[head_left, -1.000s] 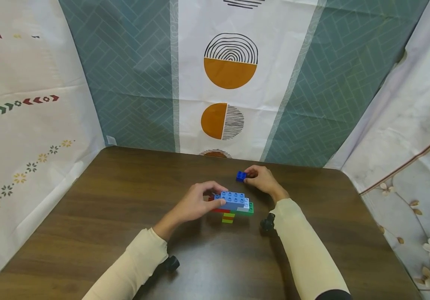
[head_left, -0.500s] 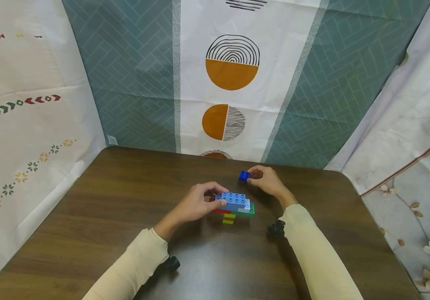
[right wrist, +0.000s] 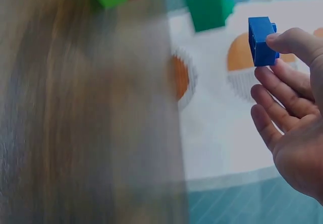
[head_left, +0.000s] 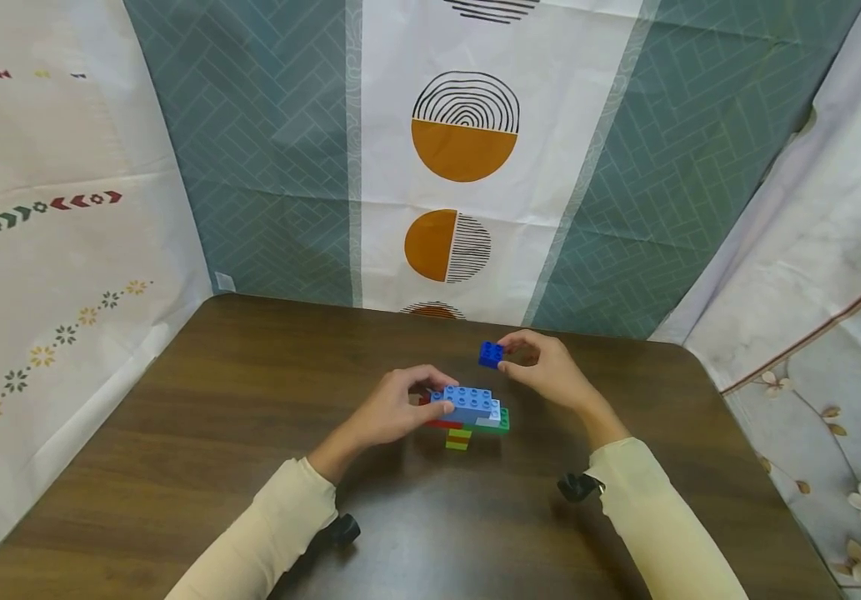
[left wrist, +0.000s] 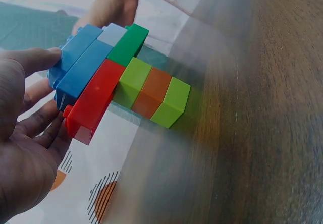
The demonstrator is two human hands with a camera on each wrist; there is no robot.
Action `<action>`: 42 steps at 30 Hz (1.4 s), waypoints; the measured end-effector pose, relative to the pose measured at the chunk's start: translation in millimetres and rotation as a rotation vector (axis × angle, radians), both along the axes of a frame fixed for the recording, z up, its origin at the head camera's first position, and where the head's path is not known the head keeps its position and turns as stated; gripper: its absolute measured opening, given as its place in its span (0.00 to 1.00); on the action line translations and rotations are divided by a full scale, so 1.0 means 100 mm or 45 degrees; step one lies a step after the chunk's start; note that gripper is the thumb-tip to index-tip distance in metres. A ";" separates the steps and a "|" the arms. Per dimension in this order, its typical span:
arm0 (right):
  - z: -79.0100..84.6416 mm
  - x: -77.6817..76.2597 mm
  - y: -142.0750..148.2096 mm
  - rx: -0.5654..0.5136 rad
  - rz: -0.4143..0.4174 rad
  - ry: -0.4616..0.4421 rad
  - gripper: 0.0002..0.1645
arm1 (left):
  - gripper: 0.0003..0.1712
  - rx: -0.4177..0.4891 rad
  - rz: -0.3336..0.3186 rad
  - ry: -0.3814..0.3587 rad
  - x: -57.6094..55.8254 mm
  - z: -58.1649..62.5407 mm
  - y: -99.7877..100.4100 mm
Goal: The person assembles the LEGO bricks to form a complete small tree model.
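Note:
My left hand (head_left: 388,408) holds a toy-brick structure, thumb on one side of its top blue brick (head_left: 468,403) and fingers on the other. Under the blue bricks, the left wrist view shows a red brick (left wrist: 96,100), a green brick (left wrist: 129,45) and a pale blue-white brick (left wrist: 112,34). Below these runs a narrow column of lime (left wrist: 131,82), orange (left wrist: 153,93) and lime bricks, pointing down at the table. Behind the structure and to its right, my right hand (head_left: 550,371) pinches a small dark blue brick (head_left: 490,355) between thumb and fingers, studs towards the palm in the right wrist view.
Both hands work over a dark brown wooden table (head_left: 265,392). A patterned cloth (head_left: 272,167) hangs along its back edge, with white cloths at either side. Black wrist cameras, such as the one under the right sleeve (head_left: 576,486), hang close over the tabletop.
My right hand has shifted slightly right with the small dark blue brick, and its forearm has swung outward to the right. The left hand and the structure stay nearly where they were.

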State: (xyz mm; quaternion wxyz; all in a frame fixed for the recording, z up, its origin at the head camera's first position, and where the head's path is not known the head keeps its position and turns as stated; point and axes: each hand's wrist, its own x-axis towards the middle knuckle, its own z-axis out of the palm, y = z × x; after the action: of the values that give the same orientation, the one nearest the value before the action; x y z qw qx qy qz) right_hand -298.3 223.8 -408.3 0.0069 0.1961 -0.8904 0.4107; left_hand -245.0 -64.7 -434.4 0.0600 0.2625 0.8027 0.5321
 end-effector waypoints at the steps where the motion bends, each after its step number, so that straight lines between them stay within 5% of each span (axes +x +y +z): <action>1: 0.03 0.04 -0.01 -0.009 0.009 0.003 0.20 | 0.17 0.000 -0.002 0.002 0.00 0.00 0.00; 17: 0.25 0.66 -0.21 0.007 0.107 0.077 0.21 | 0.18 0.012 -0.023 0.016 0.00 -0.03 0.01; 42: 0.16 0.72 -0.31 -0.049 0.148 0.053 0.19 | 0.22 0.036 0.030 0.211 0.06 0.06 0.07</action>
State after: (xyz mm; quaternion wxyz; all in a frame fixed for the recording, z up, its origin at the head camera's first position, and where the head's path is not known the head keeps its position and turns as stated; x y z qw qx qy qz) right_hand -226.1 193.0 -392.8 0.0054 0.2559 -0.8690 0.4234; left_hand -239.5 -57.2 -428.8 -0.0165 0.2972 0.8004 0.5204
